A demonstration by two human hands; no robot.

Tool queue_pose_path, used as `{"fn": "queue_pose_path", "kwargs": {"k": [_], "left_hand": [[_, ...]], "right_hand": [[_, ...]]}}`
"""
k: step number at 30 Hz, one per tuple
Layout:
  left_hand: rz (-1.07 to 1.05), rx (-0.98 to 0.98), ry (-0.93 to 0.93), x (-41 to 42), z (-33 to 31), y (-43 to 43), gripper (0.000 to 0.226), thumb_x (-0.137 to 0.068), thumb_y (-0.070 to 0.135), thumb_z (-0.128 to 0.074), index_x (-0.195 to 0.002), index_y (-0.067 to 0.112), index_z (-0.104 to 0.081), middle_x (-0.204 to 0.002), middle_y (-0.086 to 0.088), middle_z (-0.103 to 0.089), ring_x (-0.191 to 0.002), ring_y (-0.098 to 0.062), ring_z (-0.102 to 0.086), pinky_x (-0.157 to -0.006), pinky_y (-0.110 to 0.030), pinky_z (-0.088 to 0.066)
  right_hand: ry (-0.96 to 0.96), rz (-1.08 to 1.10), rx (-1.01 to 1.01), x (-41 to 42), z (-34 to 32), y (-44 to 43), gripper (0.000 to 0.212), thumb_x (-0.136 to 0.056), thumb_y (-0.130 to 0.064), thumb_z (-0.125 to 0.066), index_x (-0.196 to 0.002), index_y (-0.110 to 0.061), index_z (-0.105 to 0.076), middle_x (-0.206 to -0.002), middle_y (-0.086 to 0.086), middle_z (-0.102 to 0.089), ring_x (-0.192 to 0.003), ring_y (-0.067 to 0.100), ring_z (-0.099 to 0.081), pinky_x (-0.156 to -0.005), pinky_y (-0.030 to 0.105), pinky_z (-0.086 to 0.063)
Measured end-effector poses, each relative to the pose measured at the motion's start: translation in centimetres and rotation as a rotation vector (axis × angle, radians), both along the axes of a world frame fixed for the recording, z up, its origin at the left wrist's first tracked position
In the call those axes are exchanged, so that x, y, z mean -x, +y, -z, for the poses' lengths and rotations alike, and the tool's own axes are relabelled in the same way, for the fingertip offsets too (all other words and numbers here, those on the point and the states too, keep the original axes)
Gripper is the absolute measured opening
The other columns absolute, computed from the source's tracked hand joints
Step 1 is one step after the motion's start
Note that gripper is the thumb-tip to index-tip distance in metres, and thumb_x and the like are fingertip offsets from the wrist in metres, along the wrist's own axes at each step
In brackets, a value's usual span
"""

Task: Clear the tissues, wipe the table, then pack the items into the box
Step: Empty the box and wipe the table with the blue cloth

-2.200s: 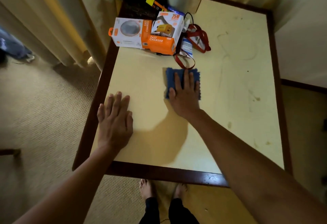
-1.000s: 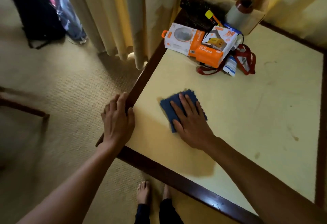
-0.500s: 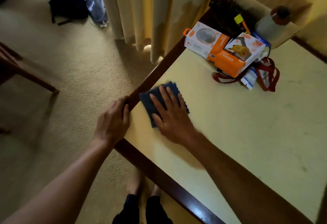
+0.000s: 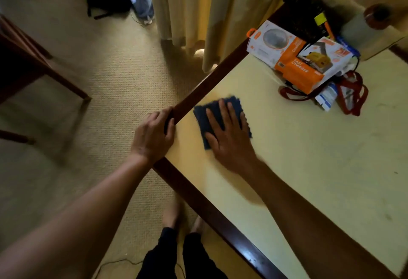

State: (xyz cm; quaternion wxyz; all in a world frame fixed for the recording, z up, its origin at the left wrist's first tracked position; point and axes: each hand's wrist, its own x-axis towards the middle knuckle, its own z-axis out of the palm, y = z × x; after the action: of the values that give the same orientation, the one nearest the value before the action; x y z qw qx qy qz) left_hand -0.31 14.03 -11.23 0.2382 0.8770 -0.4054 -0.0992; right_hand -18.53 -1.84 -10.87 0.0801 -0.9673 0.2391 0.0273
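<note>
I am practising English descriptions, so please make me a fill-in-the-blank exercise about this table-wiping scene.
The right hand presses a ____ cloth flat on the table.
The left hand grips the table's edge, while bare ____ stand on the carpet.
The orange box reads FAST ____.
Missing words: blue; feet; CHARGER.

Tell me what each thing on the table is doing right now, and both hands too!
Pale yellow wooden table, faintly stained.
Dark blue square cloth, lying flat near the table's left edge.
Right hand, fingers straight, pressing on the cloth.
Left hand, holding the table's dark rim.
Orange and white cardboard charger boxes, closed, piled at the far corner.
Red strap, loose beside the boxes.
</note>
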Motion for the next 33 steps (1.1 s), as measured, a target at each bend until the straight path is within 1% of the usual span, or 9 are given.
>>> {"fn": "queue_pose_path", "kwargs": {"k": [4,8,12,15,19,23,26,29,33], "left_hand": [[0.004,-0.018,-0.008,0.3,-0.3,-0.2,0.045,-0.104,0.030,-0.053,-0.144,0.011,-0.053,-0.118,-0.017,-0.070,-0.103,-0.033,-0.067,-0.085,-0.043,-0.055],[-0.009,-0.034,0.030,0.4,-0.5,-0.4,0.045,-0.105,0.036,-0.047,-0.147,0.018,-0.047,-0.126,-0.014,-0.068,-0.102,-0.035,-0.070,-0.083,-0.049,-0.059],[-0.006,-0.037,0.024,0.1,-0.2,0.0,0.045,-0.106,0.036,-0.047,-0.147,0.018,-0.047,-0.132,-0.014,-0.067,-0.106,-0.036,-0.070,-0.086,-0.050,-0.059],[0.001,-0.054,0.021,0.3,-0.1,-0.2,0.045,-0.106,0.036,-0.047,-0.147,0.018,-0.047,-0.134,-0.014,-0.066,-0.108,-0.037,-0.069,-0.088,-0.050,-0.057],[-0.011,-0.081,0.010,0.7,-0.3,-0.5,0.045,-0.106,0.036,-0.045,-0.147,0.016,-0.045,-0.133,-0.017,-0.065,-0.108,-0.040,-0.068,-0.088,-0.052,-0.056],[-0.022,-0.098,0.009,0.8,-0.6,-0.7,0.046,-0.106,0.035,-0.044,-0.148,0.016,-0.044,-0.133,-0.018,-0.065,-0.107,-0.041,-0.067,-0.088,-0.053,-0.056],[-0.011,-0.097,0.029,0.4,-0.6,-0.4,0.047,-0.106,0.037,-0.044,-0.149,0.018,-0.044,-0.136,-0.016,-0.064,-0.111,-0.040,-0.067,-0.091,-0.052,-0.056],[-0.009,-0.099,0.036,0.2,-0.4,-0.2,0.047,-0.106,0.038,-0.045,-0.149,0.018,-0.044,-0.137,-0.016,-0.063,-0.113,-0.039,-0.066,-0.093,-0.053,-0.056],[-0.018,-0.101,0.032,0.7,-0.5,-0.5,0.046,-0.105,0.037,-0.045,-0.147,0.017,-0.045,-0.133,-0.018,-0.064,-0.109,-0.041,-0.067,-0.090,-0.053,-0.056]], "right_hand": [[0.057,0.172,0.012,12.3,-0.5,-2.6,0.065,-0.106,-0.053,-0.022,-0.164,-0.024,-0.016,-0.172,0.011,-0.007,-0.159,0.031,-0.004,-0.122,0.060,-0.018],[0.019,0.487,0.055,8.2,-0.2,-7.0,0.066,-0.106,-0.052,-0.018,-0.162,-0.017,-0.024,-0.167,0.020,-0.020,-0.155,0.041,-0.016,-0.117,0.067,-0.023],[-0.023,0.237,0.047,2.1,0.0,-2.3,0.063,-0.106,-0.050,-0.026,-0.164,-0.024,-0.019,-0.171,0.015,-0.012,-0.158,0.035,-0.006,-0.124,0.062,-0.010],[0.032,0.044,0.038,9.7,-0.3,1.1,0.061,-0.108,-0.049,-0.028,-0.164,-0.026,-0.018,-0.172,0.008,-0.005,-0.159,0.027,0.000,-0.126,0.056,-0.010],[0.076,0.339,0.074,19.4,-0.7,-5.2,0.064,-0.107,-0.052,-0.015,-0.164,-0.023,-0.019,-0.171,0.012,-0.013,-0.158,0.032,-0.011,-0.120,0.059,-0.023],[0.009,0.613,0.112,13.3,-0.2,-8.5,0.062,-0.108,-0.047,-0.022,-0.160,-0.014,-0.032,-0.164,0.022,-0.028,-0.152,0.042,-0.025,-0.114,0.065,-0.031],[-0.051,0.326,0.096,8.1,-0.1,-1.9,0.061,-0.108,-0.047,-0.027,-0.163,-0.022,-0.022,-0.169,0.016,-0.016,-0.157,0.036,-0.011,-0.124,0.060,-0.015],[0.033,0.033,0.005,12.3,-1.1,3.8,0.060,-0.108,-0.047,-0.031,-0.164,-0.025,-0.020,-0.172,0.009,-0.006,-0.159,0.029,-0.001,-0.125,0.058,-0.011],[0.075,0.214,0.049,19.0,-1.2,-3.2,0.061,-0.107,-0.050,-0.022,-0.163,-0.025,-0.021,-0.171,0.009,-0.011,-0.158,0.030,-0.010,-0.121,0.060,-0.022]]}}
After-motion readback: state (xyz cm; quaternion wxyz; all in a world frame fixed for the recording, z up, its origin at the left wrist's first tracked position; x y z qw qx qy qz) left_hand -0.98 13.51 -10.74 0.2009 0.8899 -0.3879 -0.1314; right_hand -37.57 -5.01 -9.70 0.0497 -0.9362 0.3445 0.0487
